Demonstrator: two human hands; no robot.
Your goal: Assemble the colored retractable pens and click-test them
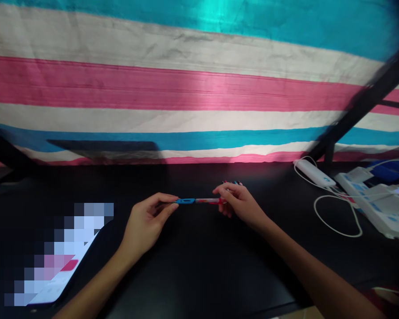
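A slim pen [199,201] with a blue cap end and a clear, red-tinted barrel is held level above the black table [199,266]. My left hand [146,223] pinches the blue end between thumb and fingers. My right hand [239,201] grips the red end, fingers curled round it. Several more pens [232,182] lie on the table just behind my right hand, mostly hidden by it.
A phone [61,259] with a lit screen lies at the front left. At the right sit a white power strip [374,206], a white adapter [314,172] and looping white cables [335,221]. A striped cloth [186,88] hangs behind the table. A dark bar [362,104] slants at the right.
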